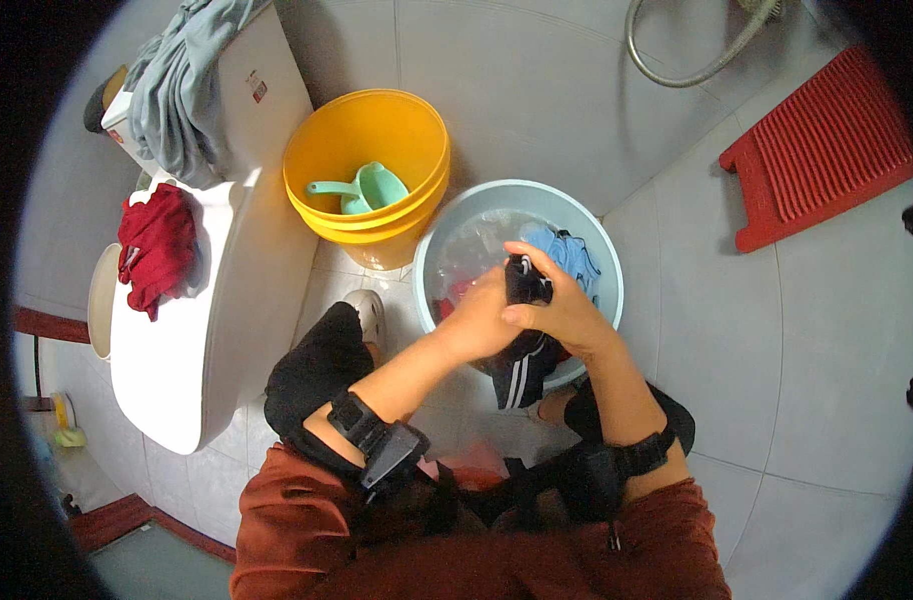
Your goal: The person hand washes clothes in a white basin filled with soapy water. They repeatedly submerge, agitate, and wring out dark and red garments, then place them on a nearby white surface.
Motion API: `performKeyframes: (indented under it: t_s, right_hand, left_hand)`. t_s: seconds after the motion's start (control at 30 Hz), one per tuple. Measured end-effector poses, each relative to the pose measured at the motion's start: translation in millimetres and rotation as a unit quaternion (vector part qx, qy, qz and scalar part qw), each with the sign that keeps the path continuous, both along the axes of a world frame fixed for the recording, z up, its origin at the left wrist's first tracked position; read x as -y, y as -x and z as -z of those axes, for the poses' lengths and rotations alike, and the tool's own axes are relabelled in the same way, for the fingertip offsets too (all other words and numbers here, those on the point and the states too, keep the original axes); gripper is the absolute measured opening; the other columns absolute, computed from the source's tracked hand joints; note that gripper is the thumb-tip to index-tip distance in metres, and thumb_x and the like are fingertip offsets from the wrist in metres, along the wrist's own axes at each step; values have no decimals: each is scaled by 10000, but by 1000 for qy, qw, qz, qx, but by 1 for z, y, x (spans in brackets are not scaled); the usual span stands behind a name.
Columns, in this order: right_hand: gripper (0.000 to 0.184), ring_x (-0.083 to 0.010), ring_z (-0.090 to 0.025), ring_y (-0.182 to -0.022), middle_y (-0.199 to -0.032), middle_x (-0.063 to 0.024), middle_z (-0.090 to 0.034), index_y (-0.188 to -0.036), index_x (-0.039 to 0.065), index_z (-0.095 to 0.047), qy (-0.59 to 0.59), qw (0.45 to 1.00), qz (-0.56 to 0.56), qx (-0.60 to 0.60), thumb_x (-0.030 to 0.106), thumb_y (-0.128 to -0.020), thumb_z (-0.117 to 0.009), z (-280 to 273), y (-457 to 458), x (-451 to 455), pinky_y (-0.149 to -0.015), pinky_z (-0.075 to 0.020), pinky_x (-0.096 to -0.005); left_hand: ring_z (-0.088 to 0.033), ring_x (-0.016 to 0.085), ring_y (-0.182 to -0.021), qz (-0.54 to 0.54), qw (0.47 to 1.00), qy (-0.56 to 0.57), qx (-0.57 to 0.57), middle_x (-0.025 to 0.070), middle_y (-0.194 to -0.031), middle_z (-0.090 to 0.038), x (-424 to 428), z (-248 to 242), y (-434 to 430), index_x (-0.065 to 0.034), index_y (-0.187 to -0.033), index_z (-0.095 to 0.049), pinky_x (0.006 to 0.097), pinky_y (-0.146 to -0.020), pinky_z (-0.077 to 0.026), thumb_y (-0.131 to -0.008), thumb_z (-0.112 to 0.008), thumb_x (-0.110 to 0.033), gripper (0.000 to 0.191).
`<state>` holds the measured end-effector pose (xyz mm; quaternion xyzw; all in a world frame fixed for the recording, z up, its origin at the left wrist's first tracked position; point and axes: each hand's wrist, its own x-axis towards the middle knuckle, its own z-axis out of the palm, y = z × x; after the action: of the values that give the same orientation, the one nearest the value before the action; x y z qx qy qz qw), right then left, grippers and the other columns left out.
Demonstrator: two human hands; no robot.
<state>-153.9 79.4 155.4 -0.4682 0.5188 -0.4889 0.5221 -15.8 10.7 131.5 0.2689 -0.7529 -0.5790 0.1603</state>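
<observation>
Both my hands are over a round light-blue basin [614, 281] of water. Between them is a bunched black garment with white stripes [522, 375], whose lower part hangs over the basin's near rim. My right hand [565, 304] grips the bunched end, thumb and fingers around it. My left hand [480, 315] presses against the same cloth from the left; its fingers are partly hidden behind the cloth and my right hand. A light-blue cloth [565, 255] lies in the basin at the right, and red cloth [447, 304] shows in the water at the left.
Yellow stacked buckets [366, 225] hold a green dipper [378, 187], left of the basin. Farther left, a white toilet [164, 375] bears a dark red cloth [160, 244], with grey cloth [179, 97] draped above. A red ribbed washboard [824, 150] leans at the right wall, near a shower hose [681, 79].
</observation>
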Motion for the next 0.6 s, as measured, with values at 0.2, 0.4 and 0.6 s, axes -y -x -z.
performKeyframes:
  t_s: [0.2, 0.4, 0.6]
  right_hand:
    - [455, -132, -528, -995, -1050, -57, -587, -1085, 41, -564, 93, 988, 16, -124, 185, -697, -753, -14, -3, 24, -901, -418, -293]
    - [212, -126, -616, -752, -820, -49, -645, -926, 39, -588, 220, 960, 168, -48, 50, -739, -686, -71, 14, 70, -689, -503, -268]
    - [178, -221, -585, -836, -918, -90, -576, -884, 18, -528, 291, 935, 199, -42, -29, -736, -615, -86, -12, 51, -785, -476, -360]
  left_hand:
    - [-576, 345, -943, -133, 968, 211, -21, 193, -998, -583, 9, -4, -1, 11, -1022, -532, 405, -815, -451, -727, -664, -193, 382]
    - [-550, 181, -1044, -164, 954, -6, -249, 109, -1164, -577, 19, -30, -14, -20, -1199, -528, 324, -912, -425, -791, -704, -159, 465]
    - [-607, 234, -803, -33, 742, -639, -202, 181, -962, -614, 7, -30, -14, 22, -1090, -551, 314, -674, -494, -743, -228, -822, 968]
